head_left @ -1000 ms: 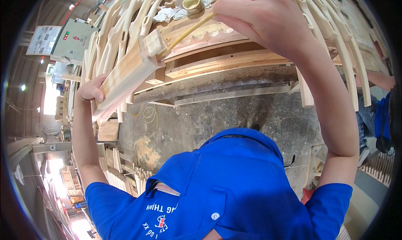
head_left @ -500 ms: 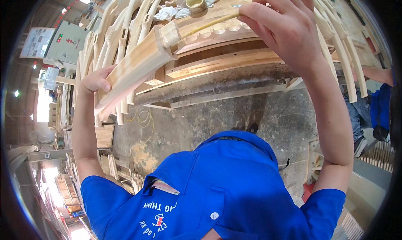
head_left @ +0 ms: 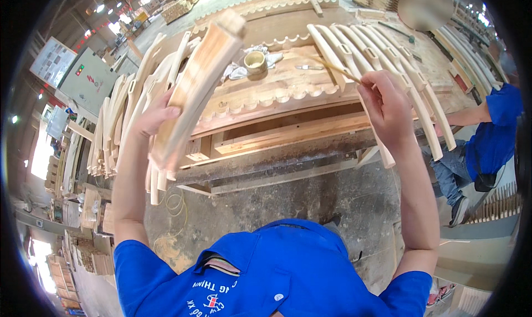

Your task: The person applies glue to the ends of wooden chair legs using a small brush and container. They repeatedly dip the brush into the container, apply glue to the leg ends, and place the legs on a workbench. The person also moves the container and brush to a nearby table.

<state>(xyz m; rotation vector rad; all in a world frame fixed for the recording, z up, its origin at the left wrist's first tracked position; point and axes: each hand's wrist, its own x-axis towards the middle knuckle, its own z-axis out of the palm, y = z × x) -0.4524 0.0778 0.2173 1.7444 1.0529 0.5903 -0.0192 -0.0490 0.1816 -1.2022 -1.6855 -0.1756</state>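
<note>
My left hand [head_left: 155, 117] is closed around a thick, pale wooden part [head_left: 198, 79] with a stepped end. It is held up at a slant, its stepped end upward and its lower end toward me, slightly blurred. Over the bench's right side, my right hand [head_left: 385, 104] pinches a thin yellowish stick [head_left: 335, 66], which points left and away from me, clear of the wooden part. Between the hands, a small yellowish cup [head_left: 255, 63] stands on the bench beside a crumpled white cloth [head_left: 237, 71]. A small flat tool [head_left: 309, 68] lies to the cup's right.
The workbench [head_left: 293, 126] has scalloped wooden rails [head_left: 271, 102]. Curved wooden pieces rest in rows at left [head_left: 136, 104] and right [head_left: 410, 76]. A co-worker in blue [head_left: 493, 131] is at far right. A grey electrical cabinet [head_left: 86, 79] stands at left.
My right hand has drawn the stick away from the wooden part's stepped end, to the right. The wooden part stands more upright. The view has shifted, showing more of the bench's far side.
</note>
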